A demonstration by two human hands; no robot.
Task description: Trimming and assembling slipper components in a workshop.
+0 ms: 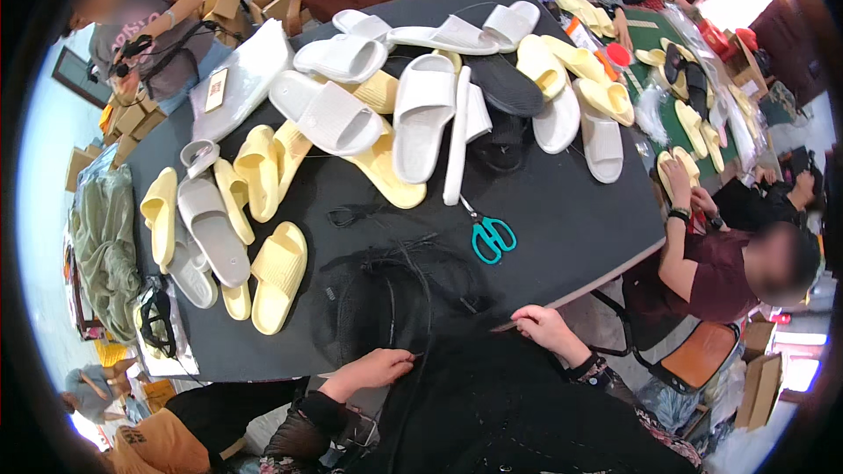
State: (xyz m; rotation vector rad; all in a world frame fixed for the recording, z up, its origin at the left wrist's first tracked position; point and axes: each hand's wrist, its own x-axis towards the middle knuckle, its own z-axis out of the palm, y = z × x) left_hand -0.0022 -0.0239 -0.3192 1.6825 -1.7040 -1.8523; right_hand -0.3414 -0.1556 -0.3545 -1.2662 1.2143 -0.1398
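Note:
At the near table edge my left hand (384, 367) is closed, its fingertips against dark material; what they hold is hard to make out. My right hand (543, 331) pinches a small, thin, narrow piece (503, 327) over the table's near edge. Between and beyond the hands lies a black, partly see-through item (360, 303) with cords or straps. Scissors (493, 239) with teal handles lie beyond it, apart from both hands. A yellow slide sandal (279, 276) rests to the left.
Several white, yellow and black slides (334, 114) are piled across the far side of the black table (562, 219). Grey and yellow slides (211, 228) lie at the left, near a green cloth (105, 246). A chair (698, 355) stands right. Several people work nearby.

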